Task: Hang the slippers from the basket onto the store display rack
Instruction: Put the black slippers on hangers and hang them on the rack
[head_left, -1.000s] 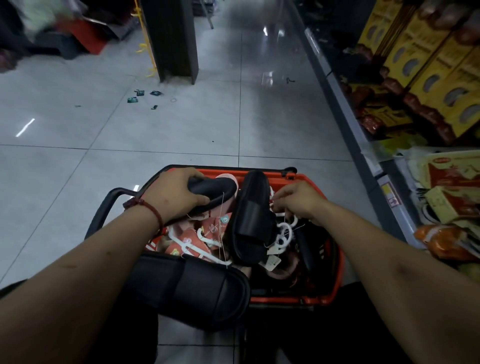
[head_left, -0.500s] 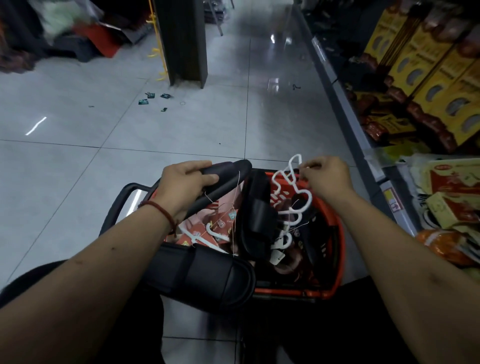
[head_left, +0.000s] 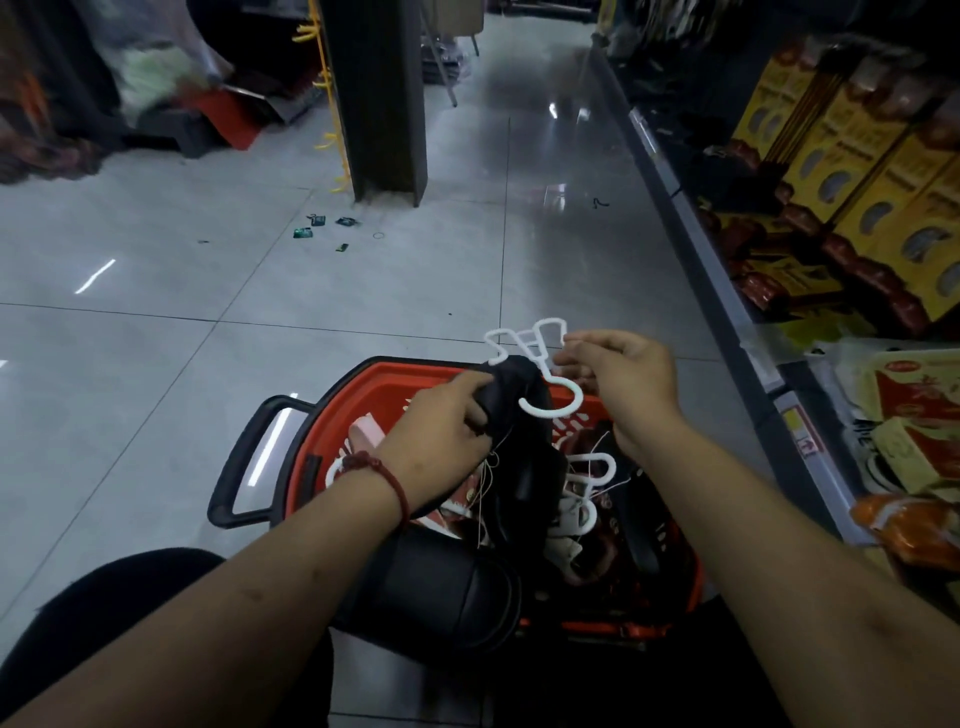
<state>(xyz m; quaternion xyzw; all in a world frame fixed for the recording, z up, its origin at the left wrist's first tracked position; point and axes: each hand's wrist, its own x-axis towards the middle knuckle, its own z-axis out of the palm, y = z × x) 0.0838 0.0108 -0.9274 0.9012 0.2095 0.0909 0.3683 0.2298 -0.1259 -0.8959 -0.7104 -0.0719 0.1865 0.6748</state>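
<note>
Orange plastic forms the basket (head_left: 317, 447), which stands on the grey tiled floor (head_left: 208, 374) just in front of the person, its black handle (head_left: 244, 467) swung out to the left. The left hand (head_left: 441, 431), with a red cord bracelet (head_left: 387, 475) at the wrist, reaches over the basket and its fingers (head_left: 470, 387) curl round a black slipper (head_left: 524, 410), holding it up above the far rim. The right hand (head_left: 623, 379) is raised beside it; its thumb and forefinger pinch the top of a white hanger (head_left: 550, 410), the other fingers loosely bent. The hanger lies against the slipper's upper edge, hook end down; whether it is clipped on cannot be told.

Inside the basket lie more slippers in a heap: a pink slipper (head_left: 363, 434) near the left wall, dark ones under the hands, and further white hangers (head_left: 589, 483) with loose threads among them. A large black slipper (head_left: 431, 587) rests over the near rim, tilted towards the person.

To the right runs a shelf (head_left: 727, 291) stocked with yellow boxes (head_left: 857, 156) and packets. Farther off, a dark pillar (head_left: 384, 104) stands on the floor with yellow hooks (head_left: 332, 140) along its left edge, and small green scraps (head_left: 317, 223) lie near its foot.
</note>
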